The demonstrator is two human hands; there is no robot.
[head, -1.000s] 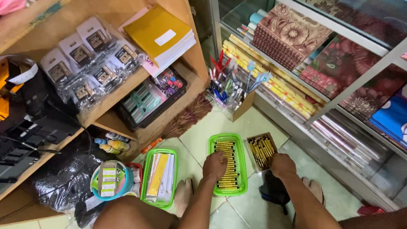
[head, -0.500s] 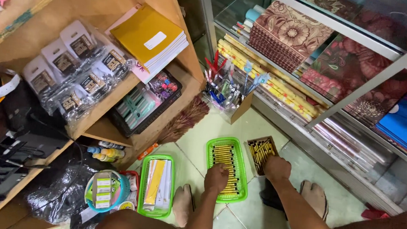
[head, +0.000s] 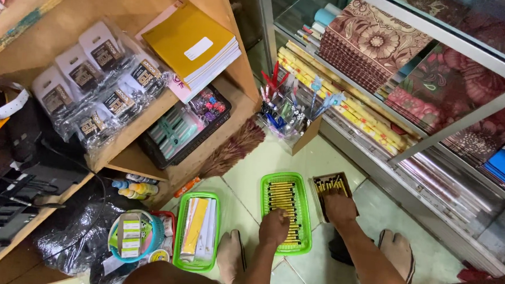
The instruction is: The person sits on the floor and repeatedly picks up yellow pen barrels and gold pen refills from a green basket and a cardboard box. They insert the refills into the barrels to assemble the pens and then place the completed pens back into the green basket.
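green tray of flat packs (head: 197, 231) far left on the floor. left hand (head: 274, 226) curled shut over yellow pencils in green tray (head: 286, 210). right hand (head: 340, 207) fingers down in brown pencil box (head: 331, 185), grip unclear.

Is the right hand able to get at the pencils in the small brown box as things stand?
Probably yes. The right hand already rests on the near edge of the open brown box, and nothing covers the pencils inside it.
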